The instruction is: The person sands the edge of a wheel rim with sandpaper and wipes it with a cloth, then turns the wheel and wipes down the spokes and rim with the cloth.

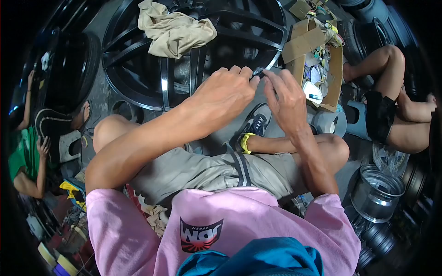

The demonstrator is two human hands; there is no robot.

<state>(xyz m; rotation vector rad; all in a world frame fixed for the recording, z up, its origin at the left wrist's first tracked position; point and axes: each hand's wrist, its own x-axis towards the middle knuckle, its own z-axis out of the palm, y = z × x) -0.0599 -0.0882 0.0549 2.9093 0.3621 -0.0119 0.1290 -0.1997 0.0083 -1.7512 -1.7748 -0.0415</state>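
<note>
My left hand [225, 87] is closed, knuckles up, with the thumb and fingers bent in. My right hand [286, 94] pinches close beside it, its fingertips almost meeting the left ones. A small dark piece [258, 73] shows between the fingertips; its kind is too small to make out. Just beyond the hands lies a large black spoked wheel rim [164, 85] with bright, shiny edges. A crumpled beige cloth [177, 34] rests on its spokes.
At the right stands an open cardboard box [335, 87] full of tape rolls and scraps. A silver wheel rim [377, 193] sits at the lower right. Other people sit at both sides: a bent leg [389, 69] on the right, a green shirt [24, 154] on the left.
</note>
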